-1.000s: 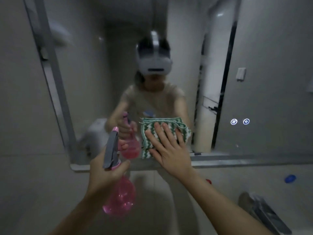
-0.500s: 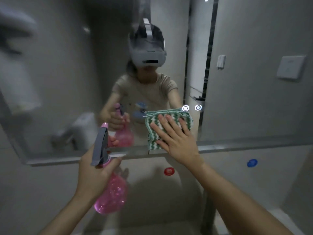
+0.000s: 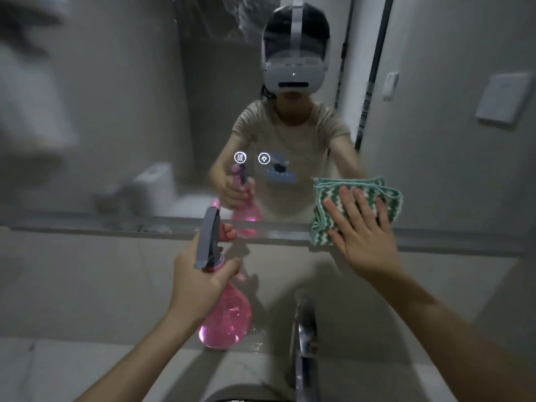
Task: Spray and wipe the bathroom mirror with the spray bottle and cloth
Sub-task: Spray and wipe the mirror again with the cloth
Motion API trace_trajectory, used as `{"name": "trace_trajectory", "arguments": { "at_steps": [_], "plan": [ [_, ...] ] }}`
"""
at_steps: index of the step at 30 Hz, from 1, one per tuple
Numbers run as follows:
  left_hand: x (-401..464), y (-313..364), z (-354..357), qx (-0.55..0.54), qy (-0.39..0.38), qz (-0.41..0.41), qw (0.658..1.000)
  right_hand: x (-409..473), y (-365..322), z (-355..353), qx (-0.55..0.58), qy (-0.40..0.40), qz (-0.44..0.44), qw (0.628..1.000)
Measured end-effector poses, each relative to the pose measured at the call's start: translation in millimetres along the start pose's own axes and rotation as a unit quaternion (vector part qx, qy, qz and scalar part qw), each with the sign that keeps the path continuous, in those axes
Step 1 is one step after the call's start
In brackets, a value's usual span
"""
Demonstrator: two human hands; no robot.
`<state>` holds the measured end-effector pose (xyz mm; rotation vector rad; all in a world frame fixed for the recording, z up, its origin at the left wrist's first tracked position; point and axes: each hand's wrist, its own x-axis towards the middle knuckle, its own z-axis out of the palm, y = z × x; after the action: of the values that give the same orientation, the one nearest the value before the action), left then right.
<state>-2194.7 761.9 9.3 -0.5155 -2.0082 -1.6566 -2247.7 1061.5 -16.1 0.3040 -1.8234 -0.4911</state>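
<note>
You face a dim, grey-tiled bathroom wall with the mirror (image 3: 145, 126) above a narrow ledge (image 3: 87, 224). Two lit touch icons (image 3: 251, 158) glow on the glass. A tap (image 3: 303, 340) rises below, between your arms. Your right hand (image 3: 362, 230) presses flat, fingers spread, on the green-striped cloth (image 3: 333, 195) at the mirror's lower edge. Your left hand (image 3: 203, 282) grips the pink spray bottle (image 3: 226, 317) by its neck.

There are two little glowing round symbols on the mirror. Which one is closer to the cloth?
The right-hand glowing symbol, with a lamp-like mark, lies nearer the green-and-white cloth. The other symbol, with wavy lines, sits farther left, above the reflected bottle.
</note>
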Motion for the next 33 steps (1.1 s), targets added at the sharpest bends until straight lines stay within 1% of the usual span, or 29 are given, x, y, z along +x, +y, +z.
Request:
{"name": "trace_trajectory", "arguments": {
  "at_steps": [2, 6, 8, 12, 15, 18, 20, 23, 27, 30, 33],
  "plan": [
    [-1, -3, -4, 0.014, 0.002, 0.006, 1.000, 0, -10, 4, 0.005, 0.009, 0.034, 0.999],
    [8, -5, -21, 0.018, 0.022, -0.023, 0.999, 21, -58, 11, -0.007, 0.031, 0.170, 0.985],
    [15, -8, -35, 0.016, 0.026, -0.022, 0.999, 37, -88, 13, -0.012, 0.042, 0.186, 0.982],
    [29, -18, -74, 0.010, 0.024, -0.024, 0.999, 78, -145, 18, -0.007, 0.061, 0.144, 0.988],
    [38, -25, -109, 0.019, 0.056, -0.030, 0.998, 116, -189, 22, 0.010, 0.055, 0.102, 0.993],
    [49, -28, -147, 0.042, 0.052, 0.003, 0.998, 155, -228, 17, 0.024, 0.045, 0.054, 0.997],
    [57, -29, -168, 0.031, 0.062, 0.020, 0.997, 182, -245, 13, 0.023, 0.031, 0.015, 0.999],
    [73, -17, -186, 0.025, 0.072, 0.043, 0.996, 230, -245, 7, 0.044, 0.030, -0.029, 0.998],
    [98, 17, -186, 0.005, 0.097, 0.066, 0.993, 291, -211, -4, 0.039, 0.051, -0.067, 0.996],
    [124, 54, -177, -0.027, 0.116, 0.076, 0.990, 322, -173, -15, 0.031, 0.078, -0.070, 0.994],
    [142, 92, -162, -0.019, 0.134, 0.105, 0.985, 335, -127, -25, 0.021, 0.092, -0.053, 0.994]
  ]
}}
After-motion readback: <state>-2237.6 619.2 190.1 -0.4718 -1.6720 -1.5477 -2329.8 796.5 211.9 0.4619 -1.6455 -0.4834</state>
